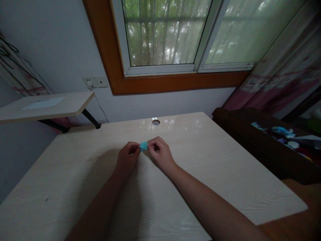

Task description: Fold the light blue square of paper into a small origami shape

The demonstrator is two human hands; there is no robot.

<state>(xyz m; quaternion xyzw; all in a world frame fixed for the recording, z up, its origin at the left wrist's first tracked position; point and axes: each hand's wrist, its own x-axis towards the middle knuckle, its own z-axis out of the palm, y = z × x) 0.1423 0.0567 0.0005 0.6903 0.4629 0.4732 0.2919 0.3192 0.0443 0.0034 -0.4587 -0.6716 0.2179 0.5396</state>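
A small piece of folded turquoise paper point(143, 146) is held between my two hands, over the far middle part of the pale wooden desk point(220, 174). My left hand point(127, 155) pinches its left end between thumb and fingers. On the opposite end, the thumb and fingertips of my right hand point(162, 152) are closed on it. The fingertips cover both ends, and the exact folded shape is too small to make out.
A raised shelf point(72, 100) on black legs stands at the desk's back left, with a white sheet point(42, 103) on it. Near the back edge is a round cable hole point(155, 122). Dark brown furniture point(240, 134) bearing colourful items stands at the right, below a curtain point(276, 73).
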